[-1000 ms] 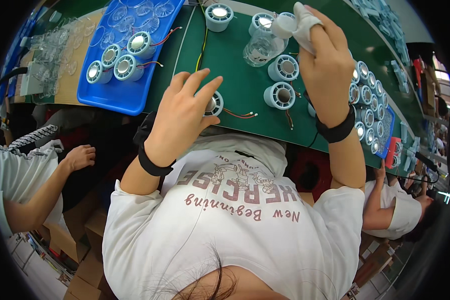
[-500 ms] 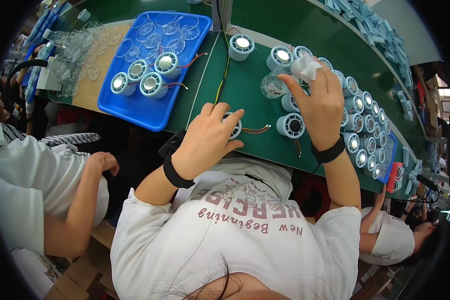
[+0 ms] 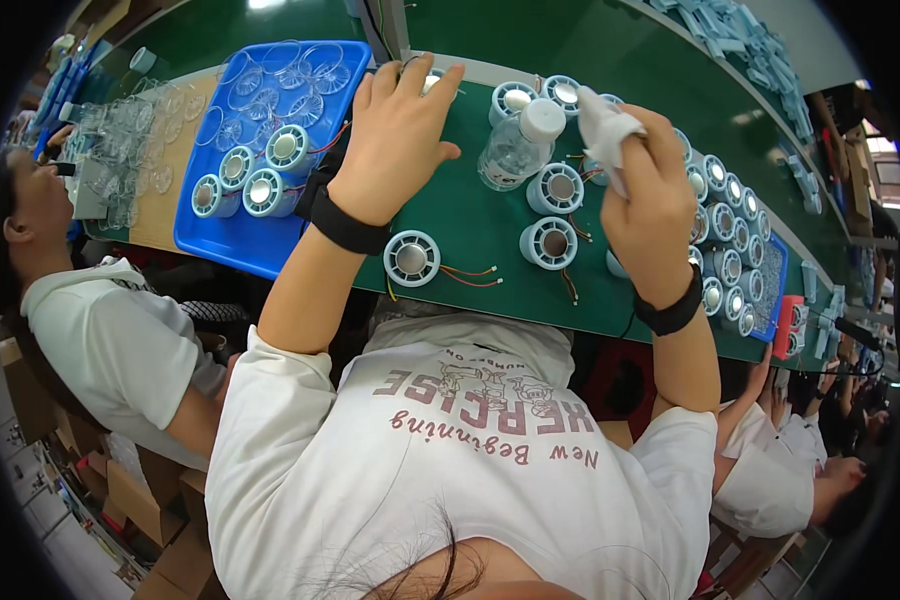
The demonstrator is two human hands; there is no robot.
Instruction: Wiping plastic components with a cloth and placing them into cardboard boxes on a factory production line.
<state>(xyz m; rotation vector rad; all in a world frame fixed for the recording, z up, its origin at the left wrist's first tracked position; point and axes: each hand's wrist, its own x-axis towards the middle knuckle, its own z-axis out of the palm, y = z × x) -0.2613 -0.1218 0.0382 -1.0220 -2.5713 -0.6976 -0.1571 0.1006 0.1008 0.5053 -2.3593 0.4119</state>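
My left hand [image 3: 395, 145] reaches to the far side of the bench with fingers spread. Its fingertips partly cover a light-blue round housing [image 3: 437, 84]; whether they touch it I cannot tell. In my right hand [image 3: 652, 205] a crumpled white wipe [image 3: 608, 132] is pinched. Left of the wipe stands a clear bottle with a white cap [image 3: 515, 150]. Closest to my body, a light-blue housing with a silver disc [image 3: 411, 258] lies face up, thin wires trailing right. Two similar housings, one upper [image 3: 555, 188] and one lower [image 3: 548, 243], sit between my hands.
A blue tray [image 3: 215, 235] at the left carries several housings and clear plastic cups. More clear cups [image 3: 150, 140] crowd a brown board beyond it. Rows of housings [image 3: 727, 266] fill the right side. A person [image 3: 120, 340] sits at my left. The green bench [image 3: 470, 300] lies before me.
My left hand has left the near housing and moved up to the far one. My right hand, holding the wipe, has come down slightly, away from the bottle. The view has shifted.
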